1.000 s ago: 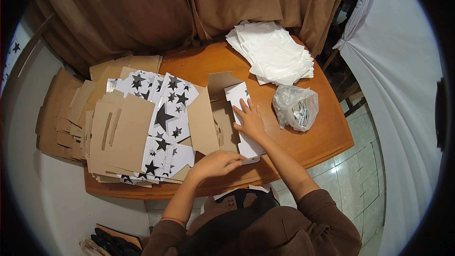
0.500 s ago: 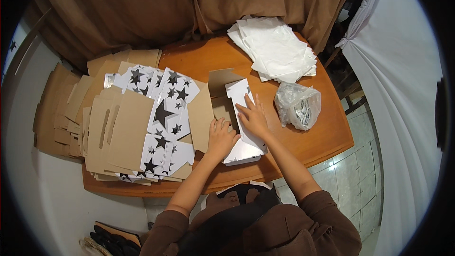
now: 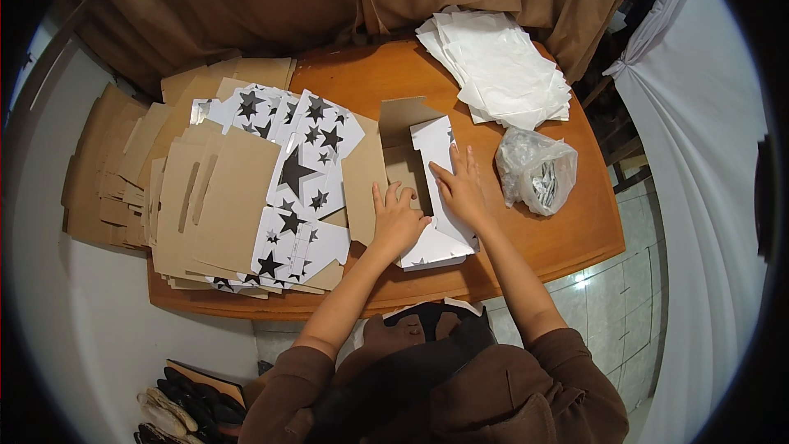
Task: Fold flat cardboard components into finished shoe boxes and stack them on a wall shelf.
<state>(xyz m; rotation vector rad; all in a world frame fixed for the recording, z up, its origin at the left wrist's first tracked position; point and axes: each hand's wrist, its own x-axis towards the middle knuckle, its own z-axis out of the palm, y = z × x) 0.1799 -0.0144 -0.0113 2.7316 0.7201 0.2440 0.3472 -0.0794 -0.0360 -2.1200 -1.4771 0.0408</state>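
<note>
A cardboard box point(image 3: 445, 240), white on the outside and brown inside, stands on the table in front of me with its top partly open. One brown flap rises at its far end and another spreads out to the left. My right hand point(image 3: 463, 194) lies on the white panel along the box's right side, fingers spread. Over the near left part of the opening is my left hand point(image 3: 399, 224), its fingers apart and slightly bent, the thumb by the white panel. Neither hand grips anything.
Left of the box lie flat cardboard blanks point(image 3: 232, 189), some showing white sides with black stars point(image 3: 297, 171). White paper sheets point(image 3: 509, 70) are piled at the far right of the wooden table point(image 3: 538, 240). Nearer stands a clear plastic bag point(image 3: 518, 168) holding small silvery packets.
The whole view has shifted, so the table sits higher and farther right in it. Both hands stay at the box, with the left fingers a little more spread.
</note>
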